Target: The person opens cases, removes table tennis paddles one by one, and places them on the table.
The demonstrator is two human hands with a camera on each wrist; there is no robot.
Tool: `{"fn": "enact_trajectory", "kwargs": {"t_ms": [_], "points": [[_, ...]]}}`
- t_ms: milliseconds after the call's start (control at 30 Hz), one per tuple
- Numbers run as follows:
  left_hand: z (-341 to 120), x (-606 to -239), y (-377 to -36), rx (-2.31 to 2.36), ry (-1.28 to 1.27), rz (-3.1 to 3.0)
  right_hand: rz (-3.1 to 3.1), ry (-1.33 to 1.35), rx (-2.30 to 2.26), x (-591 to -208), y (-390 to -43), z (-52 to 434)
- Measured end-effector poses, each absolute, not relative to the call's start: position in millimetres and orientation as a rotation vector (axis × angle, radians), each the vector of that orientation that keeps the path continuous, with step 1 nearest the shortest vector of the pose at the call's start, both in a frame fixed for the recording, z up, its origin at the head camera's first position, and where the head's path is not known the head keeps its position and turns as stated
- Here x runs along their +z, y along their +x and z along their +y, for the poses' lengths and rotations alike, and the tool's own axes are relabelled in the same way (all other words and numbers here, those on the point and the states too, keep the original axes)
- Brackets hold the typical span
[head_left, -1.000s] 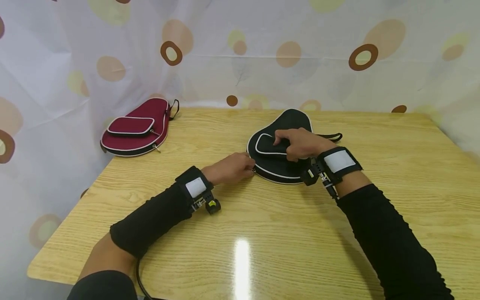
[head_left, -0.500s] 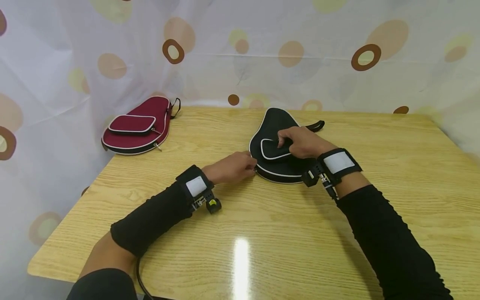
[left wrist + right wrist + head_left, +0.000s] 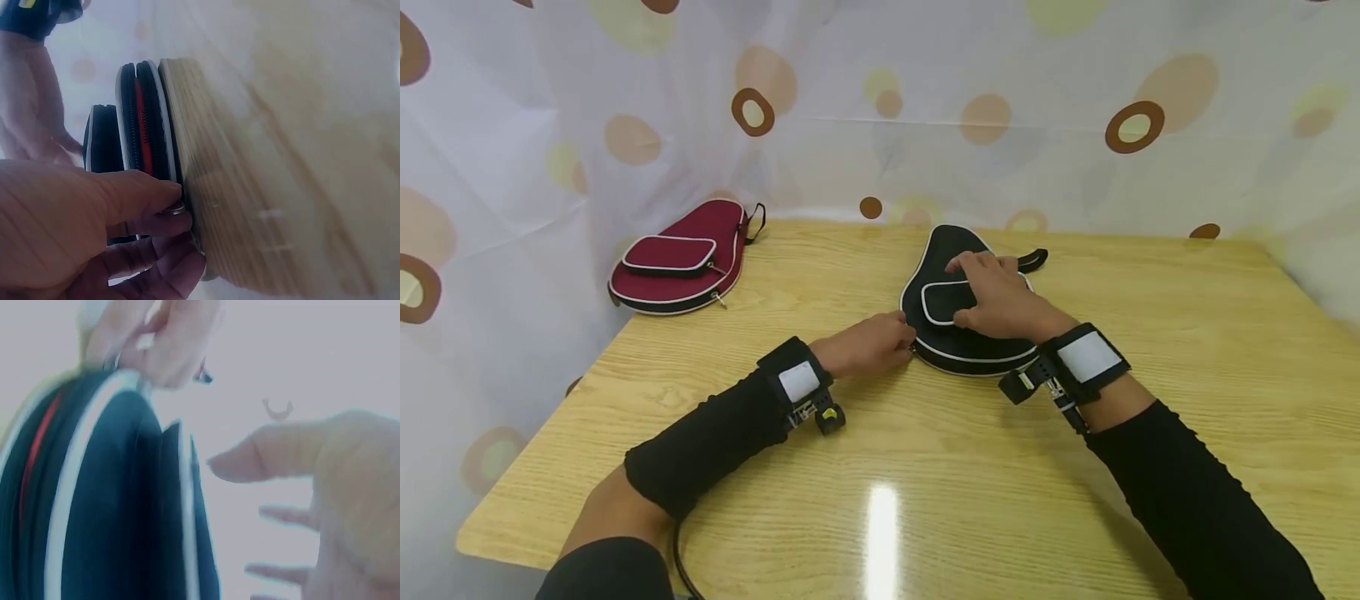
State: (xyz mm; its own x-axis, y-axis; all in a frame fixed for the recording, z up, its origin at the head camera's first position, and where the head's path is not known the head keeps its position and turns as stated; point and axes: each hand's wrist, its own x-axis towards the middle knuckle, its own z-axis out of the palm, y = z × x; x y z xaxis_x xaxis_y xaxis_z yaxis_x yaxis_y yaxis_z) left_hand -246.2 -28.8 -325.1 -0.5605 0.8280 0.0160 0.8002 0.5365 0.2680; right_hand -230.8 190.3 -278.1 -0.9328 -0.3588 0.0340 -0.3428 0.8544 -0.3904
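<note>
A black pear-shaped table tennis bat case (image 3: pixel 951 250) with white piping lies on the table. My left hand (image 3: pixel 874 343) is at its lower left edge. In the left wrist view, thumb and forefinger pinch a metal zipper pull (image 3: pixel 176 209). Behind the pull the zipper (image 3: pixel 142 122) gapes, with red showing between its teeth. My right hand (image 3: pixel 1000 298) reaches over the case's front pocket (image 3: pixel 942 302), fingers spread. The right wrist view has the thumb (image 3: pixel 250 459) just off the pocket's side, with nothing gripped.
A maroon case (image 3: pixel 700 223) of the same shape lies at the table's back left, its pocket facing up. Behind the wooden table (image 3: pixel 970 492) hangs a white sheet (image 3: pixel 820 158) with brown and yellow spots. The black case's wrist strap (image 3: pixel 1033 260) points right.
The black case has turned, its narrow end and strap swinging left. My right hand's bent fingers have spread and come up off the pocket. The left hand stays at the case's edge.
</note>
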Motion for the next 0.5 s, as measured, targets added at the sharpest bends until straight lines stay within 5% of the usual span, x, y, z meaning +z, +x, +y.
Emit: {"fn": "enact_trajectory", "kwargs": {"t_ms": [200,500], "points": [[-29,-322,-245,0.343,1.43,2.652,3.058,-0.24,-0.445,-279,-219,160],[-27,-319,-247,0.263,1.431,2.639,3.033,-0.128,-0.314,-284,-222,140]]}}
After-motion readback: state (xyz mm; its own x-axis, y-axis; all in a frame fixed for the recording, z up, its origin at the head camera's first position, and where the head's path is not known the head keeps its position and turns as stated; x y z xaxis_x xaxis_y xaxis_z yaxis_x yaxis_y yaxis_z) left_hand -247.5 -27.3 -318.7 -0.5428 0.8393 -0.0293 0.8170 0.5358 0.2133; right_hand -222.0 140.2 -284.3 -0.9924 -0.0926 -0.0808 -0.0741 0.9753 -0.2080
